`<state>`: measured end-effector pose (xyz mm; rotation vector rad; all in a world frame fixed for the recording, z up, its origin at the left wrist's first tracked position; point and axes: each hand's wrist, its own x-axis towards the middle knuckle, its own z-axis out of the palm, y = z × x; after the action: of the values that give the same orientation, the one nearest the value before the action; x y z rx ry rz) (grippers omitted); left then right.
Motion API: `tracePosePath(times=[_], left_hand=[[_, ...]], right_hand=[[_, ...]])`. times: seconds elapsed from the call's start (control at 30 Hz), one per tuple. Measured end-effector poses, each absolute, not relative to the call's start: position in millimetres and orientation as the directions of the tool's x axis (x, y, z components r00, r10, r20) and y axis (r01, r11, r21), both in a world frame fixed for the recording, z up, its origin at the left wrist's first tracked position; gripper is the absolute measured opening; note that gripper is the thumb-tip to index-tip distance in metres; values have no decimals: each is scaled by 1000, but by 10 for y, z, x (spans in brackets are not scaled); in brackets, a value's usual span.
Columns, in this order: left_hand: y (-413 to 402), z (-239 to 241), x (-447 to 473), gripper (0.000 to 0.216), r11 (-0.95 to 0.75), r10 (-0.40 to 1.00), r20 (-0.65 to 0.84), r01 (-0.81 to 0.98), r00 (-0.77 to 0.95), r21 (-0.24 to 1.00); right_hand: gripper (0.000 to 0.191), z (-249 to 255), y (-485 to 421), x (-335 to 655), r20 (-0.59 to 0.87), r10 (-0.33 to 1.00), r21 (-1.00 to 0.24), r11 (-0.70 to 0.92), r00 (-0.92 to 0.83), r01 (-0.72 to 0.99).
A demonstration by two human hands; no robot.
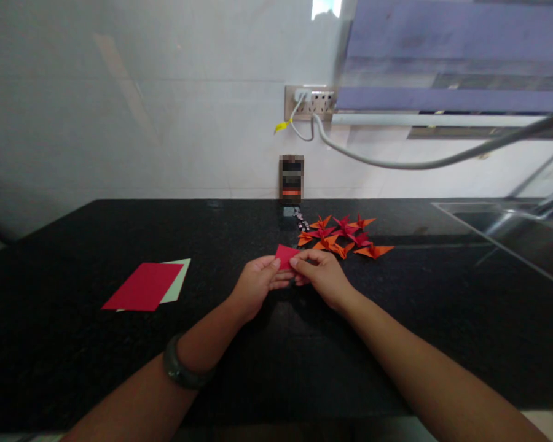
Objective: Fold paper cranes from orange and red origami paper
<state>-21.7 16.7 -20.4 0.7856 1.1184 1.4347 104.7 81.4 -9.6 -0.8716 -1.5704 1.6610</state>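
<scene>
A small folded piece of red paper (pixel 286 256) is held up between both hands above the dark counter. My left hand (pixel 257 283) pinches its left side, thumb on the front and fingers behind. My right hand (pixel 325 275) grips the right side between thumb and fingers. Just beyond the right hand lies a group of several folded paper cranes (pixel 345 227), some orange and some red. Off to the left, flat red paper sheets (pixel 142 286) rest on top of pale green paper (pixel 179 283).
Against the tiled wall a phone (pixel 291 178) stands upright, its screen blurred, with a patterned strap (pixel 300 218) below. A cable (pixel 396 164) runs from near the wall socket (pixel 320 101) to the right. A sink (pixel 525 233) is set into the black counter (pixel 249 380) at right.
</scene>
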Motion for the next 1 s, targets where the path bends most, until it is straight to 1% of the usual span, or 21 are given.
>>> tracePosePath(times=[0.1,0.2,0.33,0.5,0.63,0.8,0.9,1.0], left_hand=[[163,-195,-216,23,48,975,-120,-351,-185,935],[162,-187,-213,22,61,976,-129,-345,-177,937],[160,-175,-207,20,69,972,-141,-347,-186,935],[156,-158,-208,21,92,968,-162,-330,-191,939],[158,-156,-222,20,92,963,-165,-318,-211,944],[157,-150,-219,20,93,963,-168,-324,-212,942],[153,-146,-208,20,95,964,-167,-318,-208,943],[155,-149,-203,19,99,962,-171,-311,-211,945]], right_hand=[[21,-94,812,1053,-19,835,-997,-60,-551,-57],[19,-105,824,1059,-1,838,-999,-23,-545,-35],[17,-134,839,1054,51,854,-997,75,-519,25],[18,-167,857,1059,129,854,-973,208,-504,103],[19,-157,875,1084,221,808,-941,324,-546,97],[24,-146,885,1091,261,747,-905,410,-612,115],[27,-161,888,1080,319,752,-856,490,-577,166],[25,-184,882,1070,356,771,-806,539,-528,244]])
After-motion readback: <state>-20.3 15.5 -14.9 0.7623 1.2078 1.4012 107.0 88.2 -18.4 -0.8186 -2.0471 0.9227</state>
